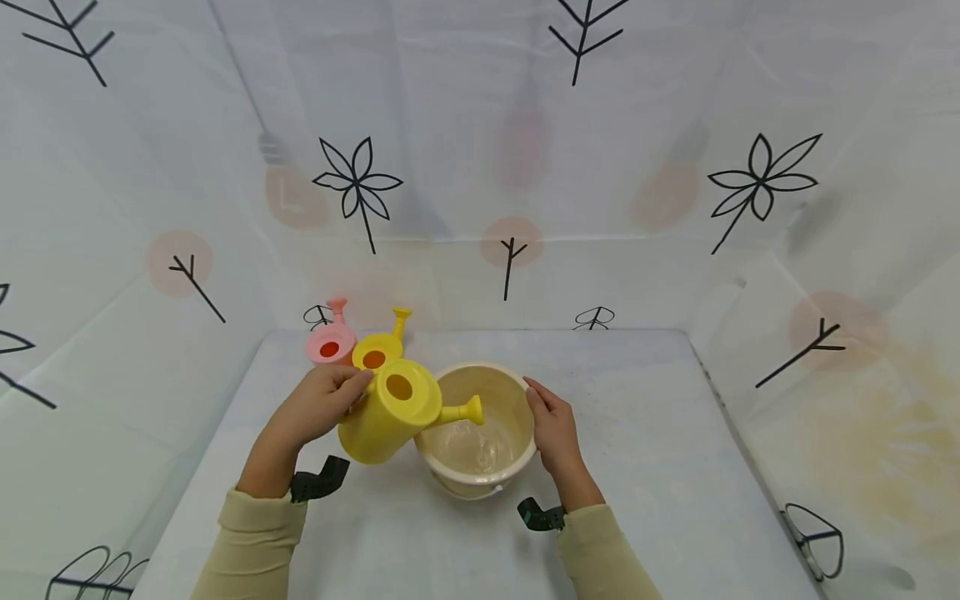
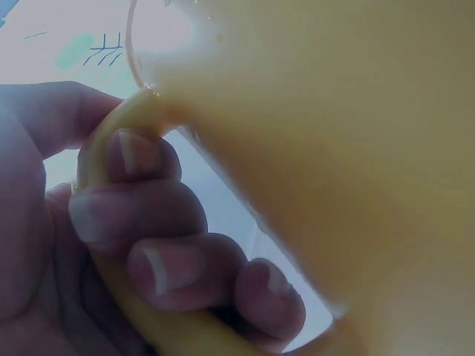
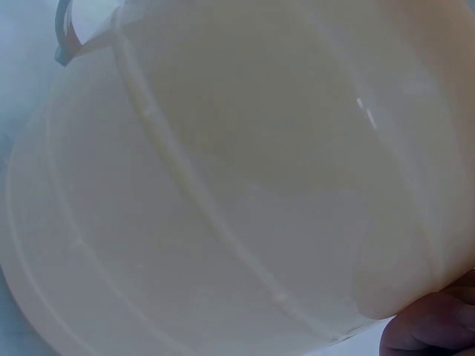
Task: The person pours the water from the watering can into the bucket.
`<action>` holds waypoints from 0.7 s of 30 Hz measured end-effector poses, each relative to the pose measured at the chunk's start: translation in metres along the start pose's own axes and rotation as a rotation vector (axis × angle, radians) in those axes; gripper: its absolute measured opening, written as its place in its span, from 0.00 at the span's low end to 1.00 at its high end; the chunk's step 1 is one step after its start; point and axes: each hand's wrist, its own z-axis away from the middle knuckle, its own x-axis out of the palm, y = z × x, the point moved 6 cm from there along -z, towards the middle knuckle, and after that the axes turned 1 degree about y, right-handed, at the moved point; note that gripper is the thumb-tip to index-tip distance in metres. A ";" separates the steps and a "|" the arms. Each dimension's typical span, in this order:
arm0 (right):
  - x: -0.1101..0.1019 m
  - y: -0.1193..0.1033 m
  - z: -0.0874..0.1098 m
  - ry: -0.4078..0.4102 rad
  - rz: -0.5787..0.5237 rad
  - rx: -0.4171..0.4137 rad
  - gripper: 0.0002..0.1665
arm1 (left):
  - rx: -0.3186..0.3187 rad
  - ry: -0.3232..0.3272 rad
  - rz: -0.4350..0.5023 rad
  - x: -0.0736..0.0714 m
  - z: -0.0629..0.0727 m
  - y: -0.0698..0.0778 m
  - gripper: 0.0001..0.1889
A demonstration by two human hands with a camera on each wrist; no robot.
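My left hand (image 1: 313,407) grips a yellow watering can (image 1: 390,421) by its handle. The can leans to the right, and its spout (image 1: 459,412) reaches over the open mouth of a cream bucket (image 1: 468,481). In the left wrist view, the fingers (image 2: 167,211) curl round the handle close beside the can's body (image 2: 334,163). At the bucket's right side, my right hand (image 1: 557,429) holds the rim. Glossy ripples show at the bottom inside the bucket. Its ribbed outer wall fills the right wrist view, with part of a finger (image 3: 430,326) at the lower right.
A pink watering can (image 1: 330,333) and a second yellow watering can (image 1: 387,344) stand behind the held can, at the back left of the white table (image 1: 645,442). White cloth with plant drawings hangs round the table's back and sides.
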 end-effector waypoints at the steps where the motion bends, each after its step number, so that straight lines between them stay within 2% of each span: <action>1: 0.000 0.000 0.000 0.001 0.001 -0.003 0.25 | 0.005 -0.003 -0.002 0.000 0.000 0.000 0.23; 9: 0.000 0.001 -0.001 -0.003 -0.008 0.031 0.24 | 0.018 -0.016 -0.020 0.000 0.000 0.001 0.23; 21: 0.000 0.003 -0.001 -0.007 0.000 0.029 0.25 | 0.042 -0.038 -0.057 -0.001 0.000 0.004 0.23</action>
